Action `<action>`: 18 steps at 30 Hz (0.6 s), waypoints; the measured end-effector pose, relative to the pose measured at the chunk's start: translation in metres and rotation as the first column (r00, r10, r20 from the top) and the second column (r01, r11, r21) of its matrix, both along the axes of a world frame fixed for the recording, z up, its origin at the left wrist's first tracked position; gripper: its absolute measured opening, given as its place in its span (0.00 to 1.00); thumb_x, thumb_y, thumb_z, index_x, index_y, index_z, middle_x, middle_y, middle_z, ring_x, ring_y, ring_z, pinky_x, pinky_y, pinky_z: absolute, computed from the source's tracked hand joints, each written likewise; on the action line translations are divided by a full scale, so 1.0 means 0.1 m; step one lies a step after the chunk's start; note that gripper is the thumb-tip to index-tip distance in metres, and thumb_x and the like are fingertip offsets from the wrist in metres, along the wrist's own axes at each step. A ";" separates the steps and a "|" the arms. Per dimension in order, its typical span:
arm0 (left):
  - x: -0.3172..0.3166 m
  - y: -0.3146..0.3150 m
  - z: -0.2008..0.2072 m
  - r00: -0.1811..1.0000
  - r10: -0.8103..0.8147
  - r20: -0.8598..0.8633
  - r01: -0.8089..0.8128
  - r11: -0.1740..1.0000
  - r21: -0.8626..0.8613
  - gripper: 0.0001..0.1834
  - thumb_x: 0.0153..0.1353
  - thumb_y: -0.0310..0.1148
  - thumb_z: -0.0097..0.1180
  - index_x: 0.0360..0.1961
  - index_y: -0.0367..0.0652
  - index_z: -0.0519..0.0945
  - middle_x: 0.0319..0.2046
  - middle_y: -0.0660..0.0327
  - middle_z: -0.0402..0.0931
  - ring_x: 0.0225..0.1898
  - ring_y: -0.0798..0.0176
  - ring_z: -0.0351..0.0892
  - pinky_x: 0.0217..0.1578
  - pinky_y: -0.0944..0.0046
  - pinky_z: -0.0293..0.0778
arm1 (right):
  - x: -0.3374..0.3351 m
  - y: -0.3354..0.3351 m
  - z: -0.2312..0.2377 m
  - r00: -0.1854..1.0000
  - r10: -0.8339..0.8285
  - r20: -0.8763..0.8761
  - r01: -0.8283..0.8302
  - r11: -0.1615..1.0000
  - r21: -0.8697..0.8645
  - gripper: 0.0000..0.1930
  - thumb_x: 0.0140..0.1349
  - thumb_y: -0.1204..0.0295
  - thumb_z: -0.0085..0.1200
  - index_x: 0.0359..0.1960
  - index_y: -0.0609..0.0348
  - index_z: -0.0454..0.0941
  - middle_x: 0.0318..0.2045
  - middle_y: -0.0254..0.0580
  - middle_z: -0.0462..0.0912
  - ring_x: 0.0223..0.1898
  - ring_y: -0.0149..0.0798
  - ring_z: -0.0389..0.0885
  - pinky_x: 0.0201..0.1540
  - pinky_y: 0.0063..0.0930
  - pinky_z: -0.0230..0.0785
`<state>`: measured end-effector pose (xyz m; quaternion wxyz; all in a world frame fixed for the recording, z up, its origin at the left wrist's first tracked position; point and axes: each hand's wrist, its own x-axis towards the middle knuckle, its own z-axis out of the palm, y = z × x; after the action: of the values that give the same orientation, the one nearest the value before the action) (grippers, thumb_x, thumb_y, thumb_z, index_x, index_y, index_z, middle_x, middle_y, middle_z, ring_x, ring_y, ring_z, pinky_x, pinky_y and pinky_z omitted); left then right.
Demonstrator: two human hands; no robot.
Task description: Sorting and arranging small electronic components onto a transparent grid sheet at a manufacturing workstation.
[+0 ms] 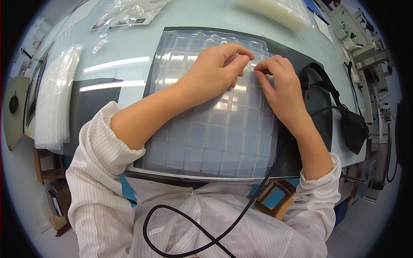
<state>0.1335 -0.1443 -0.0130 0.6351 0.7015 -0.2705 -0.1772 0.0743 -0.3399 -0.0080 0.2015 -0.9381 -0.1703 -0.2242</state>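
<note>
A clear plastic sheet divided into a grid of rectangular pockets [211, 133] lies on a dark mat [297, 53] in front of me. Over its upper part, my left hand [223, 66] is closed in a pinch, thumb and forefinger nearly together. Just to the right, beside the sheet's edge, my right hand [279, 81] is also pinched, its fingertips turned toward the left hand. Whatever is between the fingers of either hand is too small or too transparent to make out. Both forearms cross the sheet or its right border.
A stack of similar clear sheets [56, 99] lies at the left, another pale stack [275, 13] at the far right. Clear plastic bags [124, 13] sit at the back. A black strap with a pouch [352, 129] rests at right; a black cable [223, 234] loops across my lap.
</note>
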 end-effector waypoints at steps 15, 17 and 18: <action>-0.08 0.07 0.14 0.998 -0.036 -0.056 0.036 0.999 0.006 0.11 0.74 0.38 0.51 0.43 0.42 0.79 0.26 0.69 0.75 0.23 0.78 0.73 0.22 0.76 0.65 | -0.25 -0.27 0.15 0.976 -0.117 -0.182 0.160 0.956 0.245 0.09 0.67 0.78 0.55 0.46 0.65 0.82 0.39 0.37 0.82 0.40 0.29 0.78 0.44 0.22 0.70; -0.06 0.08 0.13 0.997 -0.046 -0.057 0.046 0.999 0.007 0.11 0.74 0.37 0.50 0.44 0.42 0.80 0.25 0.69 0.75 0.23 0.78 0.72 0.22 0.77 0.64 | -0.30 -0.25 0.02 0.997 -0.059 -0.058 0.060 0.998 0.024 0.09 0.65 0.78 0.56 0.46 0.64 0.83 0.40 0.41 0.81 0.40 0.37 0.80 0.44 0.26 0.71; -0.06 0.09 0.12 0.997 -0.059 -0.057 0.060 0.998 0.009 0.12 0.74 0.37 0.49 0.46 0.42 0.81 0.25 0.69 0.75 0.22 0.78 0.72 0.21 0.77 0.63 | -0.31 -0.20 -0.03 0.997 -0.066 0.037 0.067 0.997 -0.035 0.09 0.64 0.78 0.57 0.45 0.63 0.82 0.40 0.43 0.81 0.40 0.43 0.80 0.43 0.30 0.72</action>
<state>0.1275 -0.1355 -0.0008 0.6330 0.6914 -0.2723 -0.2173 0.0433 -0.3597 -0.0109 0.1740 -0.9427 -0.1464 -0.2443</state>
